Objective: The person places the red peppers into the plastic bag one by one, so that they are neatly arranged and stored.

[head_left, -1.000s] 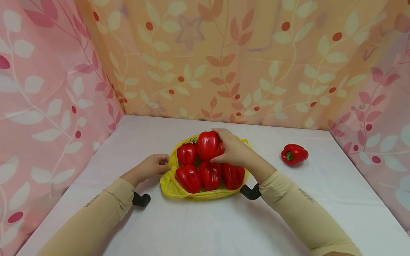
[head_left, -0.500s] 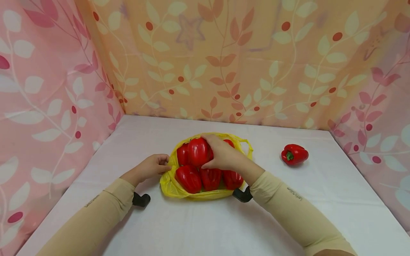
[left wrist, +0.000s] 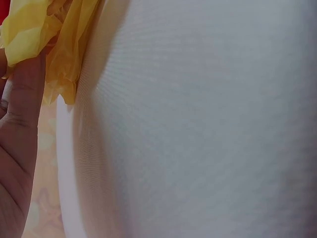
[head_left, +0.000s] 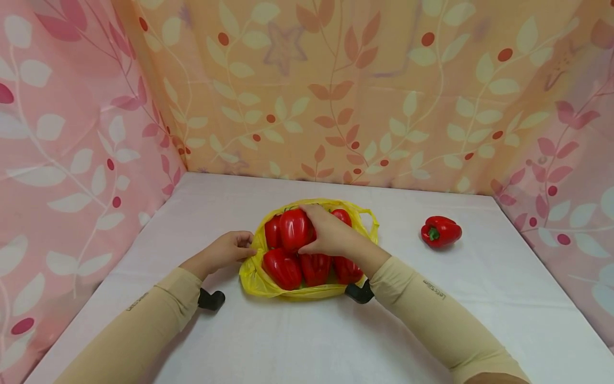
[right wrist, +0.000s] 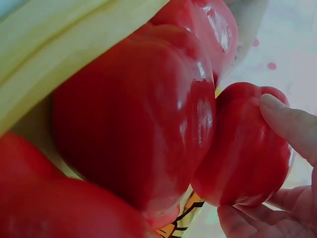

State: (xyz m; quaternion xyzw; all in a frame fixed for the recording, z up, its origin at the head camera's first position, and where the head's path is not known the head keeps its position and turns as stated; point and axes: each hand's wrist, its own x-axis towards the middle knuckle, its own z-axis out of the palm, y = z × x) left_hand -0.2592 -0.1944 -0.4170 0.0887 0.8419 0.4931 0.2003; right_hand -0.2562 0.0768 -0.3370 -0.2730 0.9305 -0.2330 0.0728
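Note:
My right hand (head_left: 333, 234) grips a red bell pepper (head_left: 295, 229) over the open yellow plastic bag (head_left: 259, 284). In the right wrist view the thumb lies on one side of this pepper (right wrist: 242, 148), with fingers on the other. Several more red peppers lie in the bag, among them a front left pepper (head_left: 282, 268) and a front middle pepper (head_left: 315, 271); the hand partly hides others. At the bag's left edge my left hand (head_left: 234, 247) pinches the plastic. The left wrist view has its thumb (left wrist: 22, 99) against the crumpled yellow film (left wrist: 67, 64).
One red bell pepper (head_left: 442, 232) lies on its side at the right of the white-covered table (head_left: 297, 341), green stem facing left and forward. A bag handle loop (head_left: 371, 220) sticks out at the back right. Leaf-patterned cloth (head_left: 336, 96) hangs around the table's back and sides.
My right hand has moved left and slightly down with the bell pepper, uncovering another pepper at the bag's back right. The left hand stays at the bag's edge.

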